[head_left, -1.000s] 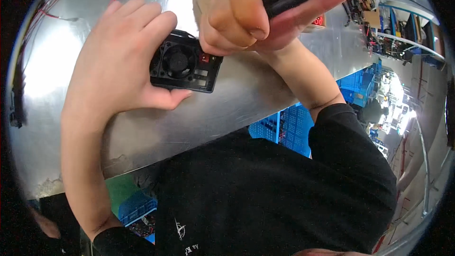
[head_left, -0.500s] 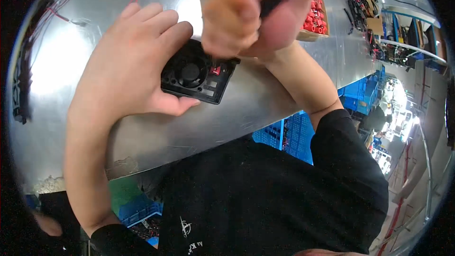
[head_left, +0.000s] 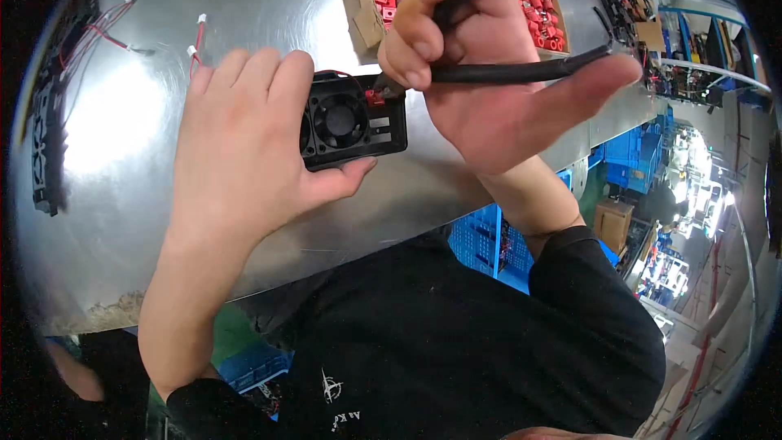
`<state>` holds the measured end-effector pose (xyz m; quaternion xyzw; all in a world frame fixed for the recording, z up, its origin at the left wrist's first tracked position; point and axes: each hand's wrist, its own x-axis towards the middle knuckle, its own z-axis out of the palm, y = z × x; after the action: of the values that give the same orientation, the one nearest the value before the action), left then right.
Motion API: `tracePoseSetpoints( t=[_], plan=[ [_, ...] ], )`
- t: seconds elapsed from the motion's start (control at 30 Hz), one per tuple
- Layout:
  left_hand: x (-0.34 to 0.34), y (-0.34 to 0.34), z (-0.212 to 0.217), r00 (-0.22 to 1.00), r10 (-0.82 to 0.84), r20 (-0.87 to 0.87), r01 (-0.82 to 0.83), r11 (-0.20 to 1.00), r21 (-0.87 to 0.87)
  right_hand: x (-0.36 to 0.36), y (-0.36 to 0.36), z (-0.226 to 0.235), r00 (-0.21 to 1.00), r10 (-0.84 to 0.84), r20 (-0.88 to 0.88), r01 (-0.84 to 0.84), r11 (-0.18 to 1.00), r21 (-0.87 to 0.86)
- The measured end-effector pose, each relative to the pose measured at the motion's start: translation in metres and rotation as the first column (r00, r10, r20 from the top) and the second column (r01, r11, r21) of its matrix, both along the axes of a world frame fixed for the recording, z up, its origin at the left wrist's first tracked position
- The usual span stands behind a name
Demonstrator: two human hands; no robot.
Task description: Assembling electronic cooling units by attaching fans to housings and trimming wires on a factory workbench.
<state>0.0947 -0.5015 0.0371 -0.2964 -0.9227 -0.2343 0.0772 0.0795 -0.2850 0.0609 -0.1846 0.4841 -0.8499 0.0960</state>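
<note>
My left hand is closed around a black plastic housing on the metal table, its thumb along the near edge. A small black fan sits inside the housing, with a small red part beside it at the right. Above and right of the housing, my right hand holds pliers by their long black handles, which stand spread apart. The pliers' metal jaws are at the red part; whether they grip it I cannot tell. My left fingers hide the housing's left end.
A cardboard box of small red parts stands behind my right hand. Red and black wires with white connectors lie at the far left, near a row of black plastic parts. Blue crates stand beyond the table's right edge.
My right hand, blurred before, has come lower and turned palm up, bringing the pliers' jaws to the red part. My left hand and the housing have shifted slightly right.
</note>
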Motion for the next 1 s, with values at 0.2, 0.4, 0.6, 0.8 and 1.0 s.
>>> tracePoseSetpoints(
  t=[0.2,0.4,0.6,0.8,1.0],
  plan=[
    [0.0,0.001,-0.003,1.0,-0.012,-0.016,0.012,1.0,-0.011,0.0,0.002,-0.004,0.999,0.022,-0.033,-0.021,0.999,0.026],
    [0.002,0.0,-0.003,1.0,-0.004,-0.014,0.004,1.0,0.006,0.002,0.001,-0.004,0.996,0.038,-0.081,-0.033,0.998,0.052],
    [0.002,-0.002,-0.006,1.0,-0.001,-0.013,0.001,1.0,-0.007,0.001,-0.002,-0.012,0.993,0.042,-0.113,-0.035,0.997,0.066],
    [0.005,-0.002,-0.004,1.0,0.024,-0.002,-0.024,1.0,-0.021,0.022,-0.011,-0.035,0.833,-0.042,-0.552,0.179,0.964,0.198],
    [0.008,-0.002,-0.001,1.0,0.029,0.007,-0.028,0.997,-0.071,0.023,-0.011,-0.042,0.795,0.031,-0.606,0.108,0.975,0.192]
  ],
)
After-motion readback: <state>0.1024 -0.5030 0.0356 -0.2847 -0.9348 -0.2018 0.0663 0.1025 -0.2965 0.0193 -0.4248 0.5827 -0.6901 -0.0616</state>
